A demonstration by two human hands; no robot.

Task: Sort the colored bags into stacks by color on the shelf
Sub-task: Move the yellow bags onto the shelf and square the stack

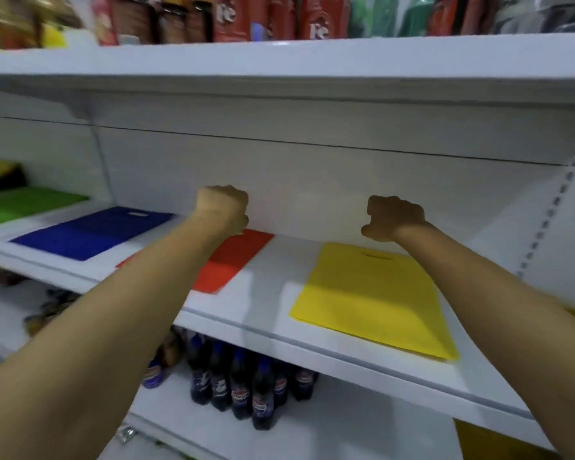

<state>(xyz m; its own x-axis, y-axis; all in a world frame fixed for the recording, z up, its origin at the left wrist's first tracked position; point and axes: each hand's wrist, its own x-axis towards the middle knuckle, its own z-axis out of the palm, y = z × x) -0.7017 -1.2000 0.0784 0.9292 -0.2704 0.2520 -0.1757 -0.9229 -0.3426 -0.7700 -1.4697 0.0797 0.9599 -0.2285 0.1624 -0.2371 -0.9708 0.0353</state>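
Flat colored bags lie in a row on the white shelf [266, 293]. From left: a green bag [24, 204], a blue bag [93, 232], a red bag [228, 260] and a yellow bag [372, 300] with a cut-out handle. My left hand [223, 209] hovers as a fist above the far end of the red bag, my left forearm covering part of it. My right hand [394, 217] is also curled into a fist, above the far edge of the yellow bag. Neither hand holds anything.
An upper shelf [279, 64] overhangs close above the hands and carries red and green packets [273, 14]. Dark soda bottles [243, 376] stand on the shelf below. A slotted upright [548, 220] bounds the right side. Something yellow and black [0, 174] sits far left.
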